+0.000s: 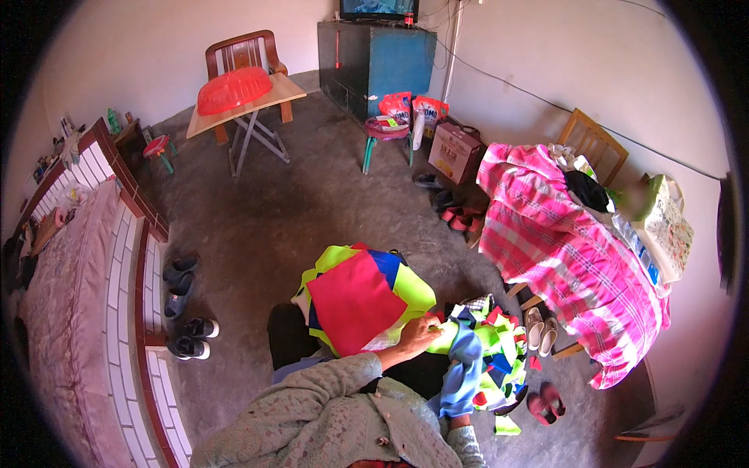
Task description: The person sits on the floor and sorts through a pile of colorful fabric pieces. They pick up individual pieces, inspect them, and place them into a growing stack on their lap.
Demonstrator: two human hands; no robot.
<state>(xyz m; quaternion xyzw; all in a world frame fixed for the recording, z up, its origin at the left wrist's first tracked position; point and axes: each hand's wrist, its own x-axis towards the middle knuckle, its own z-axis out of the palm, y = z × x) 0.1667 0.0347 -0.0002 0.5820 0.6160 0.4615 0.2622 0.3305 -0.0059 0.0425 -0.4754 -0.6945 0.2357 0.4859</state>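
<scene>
Cloth scrap, yellow-green, lies at the left edge of the scrap heap; it is probably light, limp and hard to damage, best pinched by a loose corner. The left hand bends its fingers beside it, but whether they close on it I cannot tell. Light blue cloth mostly hides the right hand, its grip unreadable. Left of the heap, red cloth tops layered pieces. Grey floor spreads beyond the heap; a pink checked cover drapes furniture to its right.
</scene>
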